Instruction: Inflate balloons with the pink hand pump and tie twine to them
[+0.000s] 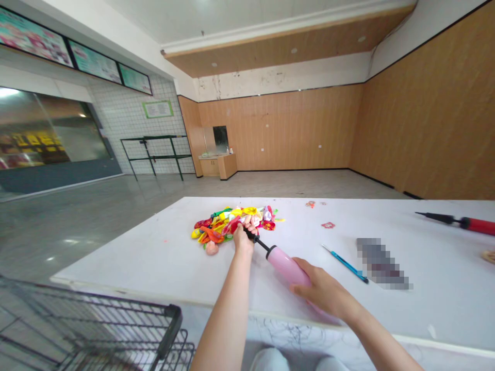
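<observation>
A pink balloon pump [286, 265] slants over the near part of the white table. My right hand [323, 288] is wrapped round its pink barrel. My left hand [244, 239] is closed on the black front end of the pump, beside a pile of colourful balloons [220, 221]. Something red shows at the left hand's fingertips; whether it is a balloon on the pump or part of the pile, I cannot tell.
A blue craft knife [348, 265] and a blurred-out dark object [382, 263] lie to the right. Farther right is a red pump [479, 225]. Small reddish pieces [328, 225] lie behind. A black wire cart [116, 324] stands at the table's near left.
</observation>
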`<action>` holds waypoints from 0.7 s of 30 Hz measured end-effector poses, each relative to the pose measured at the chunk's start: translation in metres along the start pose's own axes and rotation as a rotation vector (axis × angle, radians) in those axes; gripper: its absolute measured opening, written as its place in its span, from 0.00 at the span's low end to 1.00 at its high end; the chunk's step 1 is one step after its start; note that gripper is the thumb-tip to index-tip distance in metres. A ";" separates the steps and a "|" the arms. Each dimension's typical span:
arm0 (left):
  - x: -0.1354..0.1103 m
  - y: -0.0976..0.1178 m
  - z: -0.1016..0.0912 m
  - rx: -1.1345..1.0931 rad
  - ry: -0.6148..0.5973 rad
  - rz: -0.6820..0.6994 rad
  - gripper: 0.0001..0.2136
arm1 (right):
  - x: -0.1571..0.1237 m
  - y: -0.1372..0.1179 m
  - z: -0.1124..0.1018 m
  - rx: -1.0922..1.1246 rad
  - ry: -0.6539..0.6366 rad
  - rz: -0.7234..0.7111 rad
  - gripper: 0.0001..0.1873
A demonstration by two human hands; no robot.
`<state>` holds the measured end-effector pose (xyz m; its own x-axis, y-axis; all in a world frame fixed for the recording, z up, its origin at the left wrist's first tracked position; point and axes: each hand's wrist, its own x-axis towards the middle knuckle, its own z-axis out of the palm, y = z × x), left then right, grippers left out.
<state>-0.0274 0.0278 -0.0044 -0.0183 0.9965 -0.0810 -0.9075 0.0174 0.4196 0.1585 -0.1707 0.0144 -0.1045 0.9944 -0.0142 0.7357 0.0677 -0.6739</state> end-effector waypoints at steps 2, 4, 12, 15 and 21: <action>0.001 0.002 0.002 0.006 0.035 0.012 0.13 | -0.010 0.000 -0.001 -0.144 0.046 0.005 0.32; 0.000 0.002 0.005 0.014 0.043 0.016 0.13 | -0.018 -0.002 0.001 -0.236 0.072 0.014 0.33; -0.020 -0.020 0.019 0.090 -0.224 -0.016 0.13 | -0.011 -0.013 0.019 -0.432 0.183 0.063 0.32; -0.023 -0.029 0.017 0.134 -0.246 -0.026 0.12 | 0.002 -0.024 0.024 -0.466 0.209 0.075 0.31; -0.012 -0.024 0.005 0.154 -0.098 -0.019 0.08 | 0.016 -0.046 0.034 -0.532 0.190 0.028 0.32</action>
<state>-0.0036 0.0162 -0.0085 0.0457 0.9989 -0.0047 -0.8320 0.0407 0.5532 0.1004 -0.1604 0.0203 0.0065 0.9901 0.1399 0.9776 0.0231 -0.2091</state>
